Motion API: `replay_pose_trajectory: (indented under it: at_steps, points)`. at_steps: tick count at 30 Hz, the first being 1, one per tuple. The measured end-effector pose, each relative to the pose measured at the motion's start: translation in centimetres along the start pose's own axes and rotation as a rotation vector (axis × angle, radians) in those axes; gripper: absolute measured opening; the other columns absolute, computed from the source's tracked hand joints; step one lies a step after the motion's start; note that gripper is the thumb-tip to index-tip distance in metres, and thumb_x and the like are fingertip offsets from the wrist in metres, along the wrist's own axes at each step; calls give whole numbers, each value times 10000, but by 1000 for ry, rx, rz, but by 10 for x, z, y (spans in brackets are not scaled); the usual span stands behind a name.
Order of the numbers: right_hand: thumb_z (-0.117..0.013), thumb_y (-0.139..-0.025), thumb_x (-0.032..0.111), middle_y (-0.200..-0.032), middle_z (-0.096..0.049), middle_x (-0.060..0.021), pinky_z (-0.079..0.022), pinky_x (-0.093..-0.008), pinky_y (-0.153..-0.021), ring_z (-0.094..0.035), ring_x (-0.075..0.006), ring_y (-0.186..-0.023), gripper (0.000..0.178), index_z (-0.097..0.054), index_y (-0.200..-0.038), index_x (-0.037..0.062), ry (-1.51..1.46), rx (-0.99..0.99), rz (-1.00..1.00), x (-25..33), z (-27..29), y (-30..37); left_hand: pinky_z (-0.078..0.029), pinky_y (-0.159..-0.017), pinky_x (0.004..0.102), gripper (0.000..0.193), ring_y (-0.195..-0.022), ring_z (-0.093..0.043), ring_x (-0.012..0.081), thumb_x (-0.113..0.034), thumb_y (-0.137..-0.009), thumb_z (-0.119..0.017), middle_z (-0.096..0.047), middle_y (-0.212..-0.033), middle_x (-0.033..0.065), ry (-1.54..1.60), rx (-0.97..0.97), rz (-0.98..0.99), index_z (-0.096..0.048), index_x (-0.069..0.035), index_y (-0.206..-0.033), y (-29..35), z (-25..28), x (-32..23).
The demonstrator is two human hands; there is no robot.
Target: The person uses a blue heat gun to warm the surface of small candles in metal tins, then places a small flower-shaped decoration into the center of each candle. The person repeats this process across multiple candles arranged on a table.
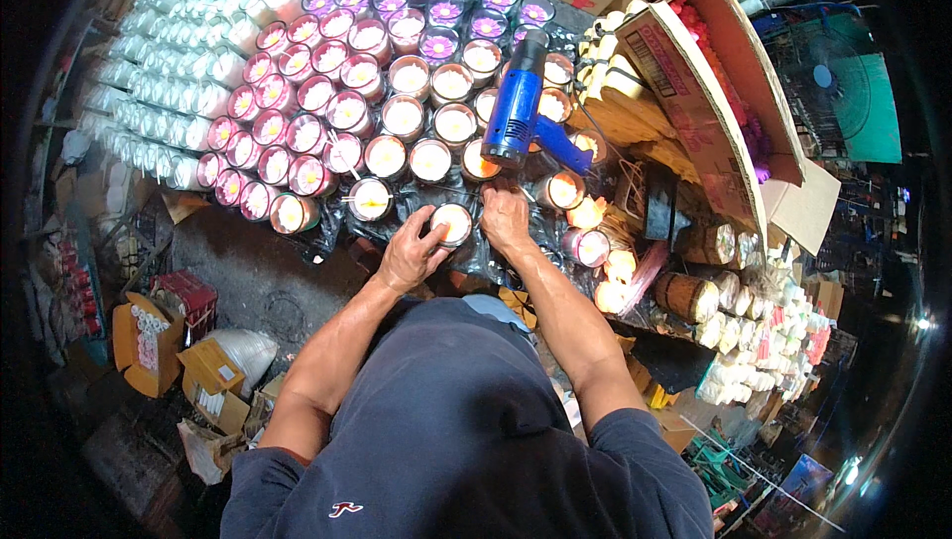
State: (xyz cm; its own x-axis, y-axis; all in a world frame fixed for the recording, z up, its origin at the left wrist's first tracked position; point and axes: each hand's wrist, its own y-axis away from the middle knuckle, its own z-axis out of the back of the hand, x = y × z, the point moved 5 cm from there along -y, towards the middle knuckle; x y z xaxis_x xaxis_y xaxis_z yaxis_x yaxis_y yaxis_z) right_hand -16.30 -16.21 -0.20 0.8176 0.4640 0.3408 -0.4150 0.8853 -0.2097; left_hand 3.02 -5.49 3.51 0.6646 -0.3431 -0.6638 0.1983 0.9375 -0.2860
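Observation:
My left hand [413, 249] is closed round the side of a glass candle [453, 225] with pale wax at the near edge of the table. Just right of that glass, my right hand [506, 216] rests with its fingers curled downward; whatever they may hold is hidden. Beyond my right hand, a blue heat gun [523, 113] with a dark nozzle lies across the candle tops. Left of it stand more glass candles with white flower-like tops [403, 117]. A candle with a thin stick across its rim [370, 199] stands close to my left hand.
Pink flower candles [270, 126] and purple ones [443, 11] fill the table, with rows of clear glasses [169, 73] at far left. An open cardboard box [694, 113] stands at right, near piled candles [764, 341]. Boxes [149, 341] sit on the floor at left.

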Motion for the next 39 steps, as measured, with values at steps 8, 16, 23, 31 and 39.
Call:
replay_pose_trajectory:
  at_steps: [8,16,23,31,39]
  points:
    - [-604,-894,56,-919,-649,-182,-532,-530,-819,-653,-405,-888,92,-636,-980,49,2,64,27,17,40,6,-592,-1027,506,594,-1245,-658,467,-124,-781,-928,-600,-1418,297,-9,2,-30,-684,-62,-1319,-1,0,-1]
    - [-643,-898,42,-900,-640,-190,-543,-527,-779,-660,-406,-874,77,-628,-973,36,-80,39,-157,27,112,68,-590,-1032,514,602,-1258,-653,474,-107,-768,-932,-595,-1418,302,-17,-23,-43,-682,-57,-1314,-5,-2,0]
    - [-608,-1013,114,-911,-675,-199,-556,-546,-752,-683,-428,-835,102,-657,-1011,24,23,66,-399,-17,87,122,-590,-1028,517,558,-1248,-665,491,-197,-804,-929,-600,-1435,310,-39,-67,5,-715,-71,-1304,-27,-18,11]
    - [-702,-970,135,-896,-687,-193,-572,-520,-726,-712,-407,-818,174,-716,-1111,35,157,105,-368,-27,67,103,-597,-992,501,530,-1208,-689,431,-211,-807,-946,-625,-1424,262,-103,-110,45,-739,-75,-1276,-36,-16,8]
    - [-819,-937,251,-923,-681,-147,-594,-469,-721,-719,-357,-809,466,-696,-1332,35,-232,-54,-5,59,104,41,-614,-883,469,560,-1122,-700,408,-143,-765,-934,-612,-1311,228,-119,-118,82,-729,-82,-1282,-43,-10,-3]
